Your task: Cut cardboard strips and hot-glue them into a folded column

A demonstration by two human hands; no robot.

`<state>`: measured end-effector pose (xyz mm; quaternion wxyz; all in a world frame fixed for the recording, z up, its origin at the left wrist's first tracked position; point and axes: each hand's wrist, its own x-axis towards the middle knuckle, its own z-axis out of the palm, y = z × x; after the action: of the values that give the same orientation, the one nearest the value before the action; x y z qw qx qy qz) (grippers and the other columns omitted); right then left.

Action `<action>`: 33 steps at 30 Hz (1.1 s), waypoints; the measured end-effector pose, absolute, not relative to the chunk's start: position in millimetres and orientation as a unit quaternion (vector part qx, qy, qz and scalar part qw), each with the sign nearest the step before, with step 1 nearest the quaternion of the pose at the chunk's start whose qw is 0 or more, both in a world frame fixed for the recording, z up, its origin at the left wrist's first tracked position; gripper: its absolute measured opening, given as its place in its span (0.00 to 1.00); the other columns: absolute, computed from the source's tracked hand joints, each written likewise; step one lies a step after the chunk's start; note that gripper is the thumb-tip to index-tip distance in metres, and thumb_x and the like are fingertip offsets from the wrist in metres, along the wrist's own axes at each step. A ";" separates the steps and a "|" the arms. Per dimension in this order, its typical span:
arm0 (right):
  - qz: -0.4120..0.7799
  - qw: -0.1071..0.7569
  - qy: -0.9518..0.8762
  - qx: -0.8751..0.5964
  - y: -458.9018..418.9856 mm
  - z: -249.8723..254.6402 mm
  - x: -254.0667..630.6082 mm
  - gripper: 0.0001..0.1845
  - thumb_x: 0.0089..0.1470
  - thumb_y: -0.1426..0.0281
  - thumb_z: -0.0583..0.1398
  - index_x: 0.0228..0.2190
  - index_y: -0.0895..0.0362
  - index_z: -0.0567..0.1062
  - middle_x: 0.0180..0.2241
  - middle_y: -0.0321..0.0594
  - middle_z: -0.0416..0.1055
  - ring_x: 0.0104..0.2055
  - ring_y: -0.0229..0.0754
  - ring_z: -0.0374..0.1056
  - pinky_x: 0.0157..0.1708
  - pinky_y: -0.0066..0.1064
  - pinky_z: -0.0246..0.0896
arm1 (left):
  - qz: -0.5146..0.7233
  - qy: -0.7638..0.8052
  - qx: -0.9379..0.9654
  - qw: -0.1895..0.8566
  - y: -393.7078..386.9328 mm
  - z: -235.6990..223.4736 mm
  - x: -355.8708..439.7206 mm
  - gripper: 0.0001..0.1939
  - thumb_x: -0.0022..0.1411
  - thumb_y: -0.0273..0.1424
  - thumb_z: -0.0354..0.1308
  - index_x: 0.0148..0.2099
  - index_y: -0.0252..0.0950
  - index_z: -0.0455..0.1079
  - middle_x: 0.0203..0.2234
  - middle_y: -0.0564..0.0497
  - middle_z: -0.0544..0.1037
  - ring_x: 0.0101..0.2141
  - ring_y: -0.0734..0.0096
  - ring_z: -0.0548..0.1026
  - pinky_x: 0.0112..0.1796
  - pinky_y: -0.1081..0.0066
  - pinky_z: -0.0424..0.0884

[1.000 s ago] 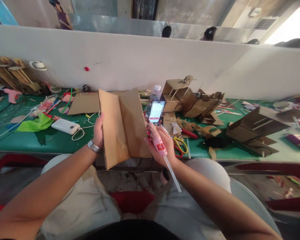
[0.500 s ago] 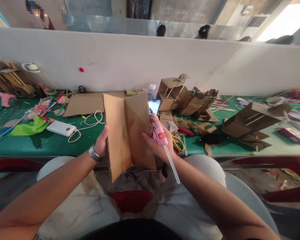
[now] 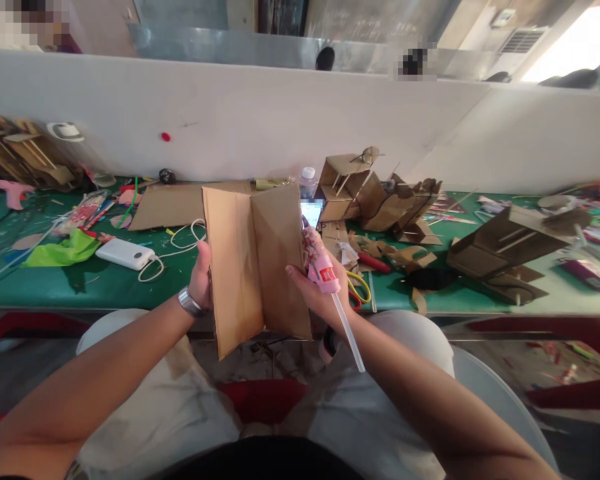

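Observation:
A folded piece of brown cardboard (image 3: 280, 260) stands upright between my hands, its two panels meeting at a vertical crease and opening towards me. My left hand (image 3: 200, 280), with a watch at the wrist, holds the outer left panel; the thumb points up and the other fingers are hidden behind the board. My right hand (image 3: 325, 293) is closed round a pink hot glue gun (image 3: 321, 263), its thumb resting on the right panel. A clear glue stick (image 3: 349, 333) juts from the gun's rear towards my forearm. The cardboard hides the gun's nozzle.
A white power bank (image 3: 125, 254) with a cable lies left on the green table (image 3: 130, 293). A lit phone (image 3: 311, 212) and a bottle (image 3: 308, 181) stand beyond the cardboard. Cardboard models (image 3: 505, 247), yellow-handled scissors (image 3: 359, 287) and scraps are on the right. A white partition (image 3: 260, 120) runs behind.
My left hand has shifted slightly, its thumb now more upright beside the left panel. That panel has swung a little outward. The view has moved slightly; the glue gun remains in my right hand.

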<state>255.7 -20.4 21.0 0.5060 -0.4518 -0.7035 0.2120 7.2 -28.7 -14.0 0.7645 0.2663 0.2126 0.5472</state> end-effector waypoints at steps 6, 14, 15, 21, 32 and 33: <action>0.209 0.510 -0.700 -0.454 -22.5 22.3 255.2 0.29 0.53 0.65 0.67 0.57 0.54 0.75 0.28 0.34 0.72 0.29 0.42 0.69 0.36 0.38 0.75 | 0.550 0.206 0.291 0.755 -28.8 -20.2 6.3 0.45 0.59 0.68 0.53 0.63 0.39 0.72 0.52 0.43 0.83 0.65 0.38 0.70 0.62 0.46 0.68; 0.207 0.517 -0.693 -0.458 -23.4 22.4 254.6 0.13 0.52 0.64 0.67 0.40 0.54 0.77 0.24 0.31 0.68 0.24 0.39 0.64 0.30 0.34 0.71 | 0.552 0.208 0.300 0.750 -30.4 -23.2 7.3 0.46 0.55 0.67 0.58 0.62 0.39 0.74 0.51 0.43 0.83 0.65 0.38 0.69 0.61 0.46 0.69; 0.203 0.519 -0.694 -0.456 -23.5 22.0 254.7 0.12 0.52 0.64 0.67 0.39 0.54 0.77 0.25 0.31 0.68 0.25 0.39 0.64 0.30 0.34 0.71 | 0.552 0.206 0.301 0.750 -30.2 -23.6 7.3 0.46 0.55 0.68 0.58 0.62 0.39 0.74 0.52 0.43 0.83 0.65 0.39 0.69 0.61 0.47 0.68; 0.180 0.532 -0.703 -0.436 -23.5 18.7 255.8 0.21 0.53 0.66 0.68 0.49 0.54 0.77 0.26 0.33 0.72 0.25 0.41 0.69 0.30 0.36 0.75 | 0.548 0.198 0.336 0.739 -28.0 -23.1 4.3 0.43 0.49 0.67 0.64 0.55 0.40 0.79 0.47 0.44 0.85 0.63 0.38 0.71 0.61 0.47 0.69; 0.119 0.554 -0.724 -0.392 -21.4 9.8 256.4 0.28 0.58 0.65 0.66 0.59 0.56 0.73 0.55 0.47 0.78 0.58 0.56 0.75 0.61 0.50 0.72 | 0.591 0.193 0.315 0.717 -33.6 -16.6 8.0 0.40 0.52 0.63 0.65 0.56 0.40 0.78 0.50 0.45 0.84 0.67 0.39 0.66 0.64 0.47 0.66; 0.113 0.553 -0.726 -0.392 -21.1 8.9 256.7 0.29 0.58 0.65 0.66 0.60 0.55 0.73 0.56 0.48 0.78 0.59 0.56 0.75 0.61 0.51 0.71 | 0.583 0.191 0.317 0.723 -34.4 -13.8 9.4 0.40 0.51 0.64 0.66 0.55 0.39 0.78 0.50 0.45 0.85 0.67 0.38 0.66 0.64 0.46 0.65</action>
<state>256.7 -21.1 8.9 0.5532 -0.3921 -0.7263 0.1131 9.4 -34.4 -13.8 0.7230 0.3174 0.1906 0.5833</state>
